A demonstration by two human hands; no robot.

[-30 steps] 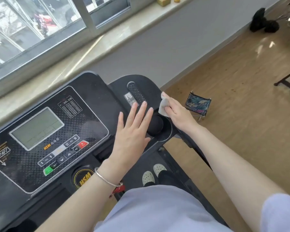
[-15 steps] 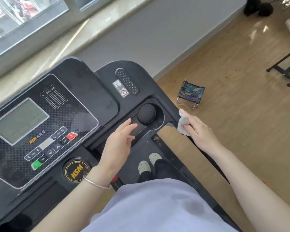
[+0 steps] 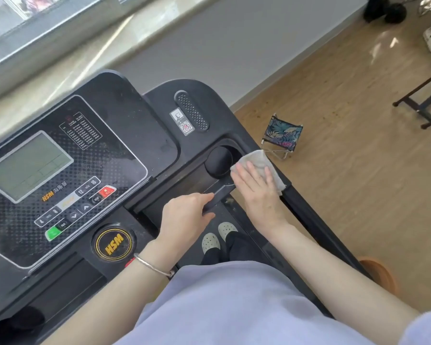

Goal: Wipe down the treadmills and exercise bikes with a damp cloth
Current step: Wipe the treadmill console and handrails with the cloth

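Console (image 3: 125, 135): black plastic, glossy, its panel finely dotted and dusty in places. Cloth (image 3: 256, 158): pale woven fabric, matt. Bracelet (image 3: 154, 266): smooth polished metal. Floor (image 3: 358, 170): wood-grain boards, satin sheen. Stool (image 3: 283, 133): printed fabric on a shiny metal frame.

A small folding stool (image 3: 283, 135) with leaf-print fabric stands on the wooden floor (image 3: 358, 175), just beyond the right hand (image 3: 256, 192). Farther right stand a dark metal frame (image 3: 419, 107) and two black lumps (image 3: 383, 8). A pale window sill (image 3: 72, 61) runs well beyond the left hand (image 3: 184, 217), under a window (image 3: 23, 11).
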